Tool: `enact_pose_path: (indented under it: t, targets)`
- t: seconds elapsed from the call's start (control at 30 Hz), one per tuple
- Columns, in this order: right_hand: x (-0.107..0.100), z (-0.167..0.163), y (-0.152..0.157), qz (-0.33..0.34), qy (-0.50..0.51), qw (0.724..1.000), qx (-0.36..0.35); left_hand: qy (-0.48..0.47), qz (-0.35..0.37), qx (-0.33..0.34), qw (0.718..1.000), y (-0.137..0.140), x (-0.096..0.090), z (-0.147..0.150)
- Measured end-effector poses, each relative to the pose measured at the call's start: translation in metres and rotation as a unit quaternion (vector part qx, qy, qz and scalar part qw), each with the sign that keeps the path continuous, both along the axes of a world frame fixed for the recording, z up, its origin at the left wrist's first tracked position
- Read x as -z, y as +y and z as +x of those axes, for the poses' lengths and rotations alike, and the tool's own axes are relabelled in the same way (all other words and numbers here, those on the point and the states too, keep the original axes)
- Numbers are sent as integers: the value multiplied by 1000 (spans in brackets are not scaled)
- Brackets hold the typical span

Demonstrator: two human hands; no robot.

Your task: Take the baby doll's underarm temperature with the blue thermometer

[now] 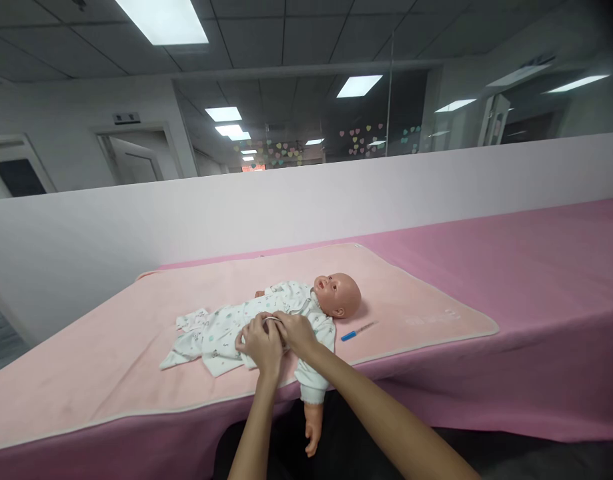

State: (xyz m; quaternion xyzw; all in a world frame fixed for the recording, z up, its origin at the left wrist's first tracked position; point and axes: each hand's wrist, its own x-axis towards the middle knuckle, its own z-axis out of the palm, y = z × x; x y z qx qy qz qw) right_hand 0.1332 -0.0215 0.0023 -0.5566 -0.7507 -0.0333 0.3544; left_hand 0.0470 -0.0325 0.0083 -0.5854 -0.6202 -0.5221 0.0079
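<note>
Both hands busy at the doll's [339, 293] middle, fiddly stuff
Doll's on its back on the peach blanket [136, 347], close to the bench's [536, 373] near edge, and the left hand [260, 343] and right hand [297, 332] meet over the printed outfit [231, 323], fingers bent in. A thin pale band [272, 319] shows between them, but can't tell if either's actually pinching it. Probably best to steady with one hand, work the fabric with the other, small moves, no yanking. The near arm [313, 423] dangles past the edge, so tucking it in would likely help; the blue-ended stick [356, 332] beside the head is worth not knocking.
</note>
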Motion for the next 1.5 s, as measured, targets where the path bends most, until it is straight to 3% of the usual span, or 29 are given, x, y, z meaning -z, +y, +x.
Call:
enact_pose_path:
  t: [0.4, 1.1, 1.5]
  targets:
    - [0, -2, 1, 27, -48, 998, 16, 1, 18, -18, 1000, 4, 0, -3]
    - [7, 1, 9, 34, 45, 998, -6, -100, 50, 7, 994, 3, 4, -7]
    - [5, 2, 7, 39, 86, 995, -32, -20, 0, -19, 1000, 5, 6, -4]
